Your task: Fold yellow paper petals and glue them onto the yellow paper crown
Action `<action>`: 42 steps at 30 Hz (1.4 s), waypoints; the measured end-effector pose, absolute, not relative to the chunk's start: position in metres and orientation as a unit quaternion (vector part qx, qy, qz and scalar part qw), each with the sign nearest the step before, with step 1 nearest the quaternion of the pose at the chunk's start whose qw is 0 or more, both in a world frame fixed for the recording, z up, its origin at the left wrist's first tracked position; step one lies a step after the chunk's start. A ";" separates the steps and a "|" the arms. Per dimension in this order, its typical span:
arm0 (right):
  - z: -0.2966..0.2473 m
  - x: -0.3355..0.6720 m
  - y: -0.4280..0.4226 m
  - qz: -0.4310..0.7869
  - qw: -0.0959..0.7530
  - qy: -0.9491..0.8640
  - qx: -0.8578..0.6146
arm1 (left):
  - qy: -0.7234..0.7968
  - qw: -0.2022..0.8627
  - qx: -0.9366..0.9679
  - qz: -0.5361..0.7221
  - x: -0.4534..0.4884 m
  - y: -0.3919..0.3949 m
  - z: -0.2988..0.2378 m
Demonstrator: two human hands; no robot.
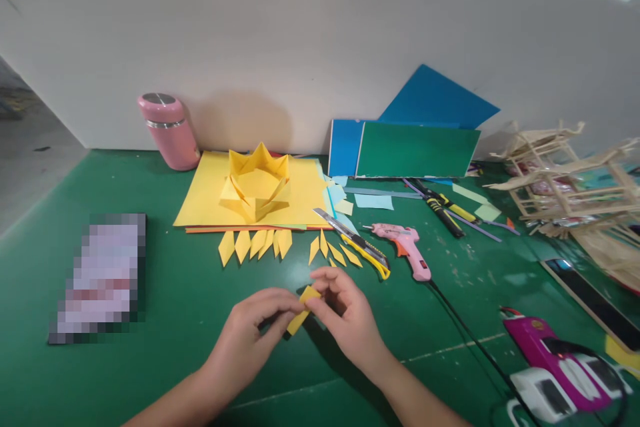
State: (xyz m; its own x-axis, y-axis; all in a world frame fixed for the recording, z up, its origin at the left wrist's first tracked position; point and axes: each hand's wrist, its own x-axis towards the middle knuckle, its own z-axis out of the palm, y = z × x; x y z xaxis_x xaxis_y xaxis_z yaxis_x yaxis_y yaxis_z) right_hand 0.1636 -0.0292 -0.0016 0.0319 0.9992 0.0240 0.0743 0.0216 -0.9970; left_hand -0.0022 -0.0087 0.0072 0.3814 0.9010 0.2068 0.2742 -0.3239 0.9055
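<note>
My left hand [250,333] and my right hand [345,317] meet over the green table [175,360] and pinch a small folded yellow paper piece [303,310] between their fingertips. Both hands are closed on it. Just beyond them lie several folded yellow paper petals [256,244] in a row, with more of these yellow petals [334,252] to the right. Behind those, a folded yellow paper crown shape [256,181] rests on a stack of yellow paper sheets [205,200].
A yellow utility knife [355,241] and a pink glue gun [406,247] lie right of the petals. A pink flask [169,131] stands back left. Blue and green card [415,147], a stick model [570,180], a phone [595,303] and a purple device [555,360] fill the right.
</note>
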 end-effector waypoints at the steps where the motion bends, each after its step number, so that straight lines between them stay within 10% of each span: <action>1: -0.001 0.164 -0.029 0.478 0.489 -0.514 -0.518 | 0.415 0.414 0.713 0.386 -0.002 -0.009 0.007; 42: 0.003 0.164 -0.031 0.451 0.390 -0.610 -0.522 | 0.443 0.488 0.629 0.413 0.003 -0.015 0.007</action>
State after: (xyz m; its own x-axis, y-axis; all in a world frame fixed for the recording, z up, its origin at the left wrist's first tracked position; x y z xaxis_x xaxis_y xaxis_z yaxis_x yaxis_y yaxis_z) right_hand 0.1641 -0.0314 0.0034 -0.1507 0.9886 0.0049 0.2844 0.0481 -0.9575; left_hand 0.0030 -0.0152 0.0069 0.2658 0.9601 0.0867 0.1545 -0.1312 0.9792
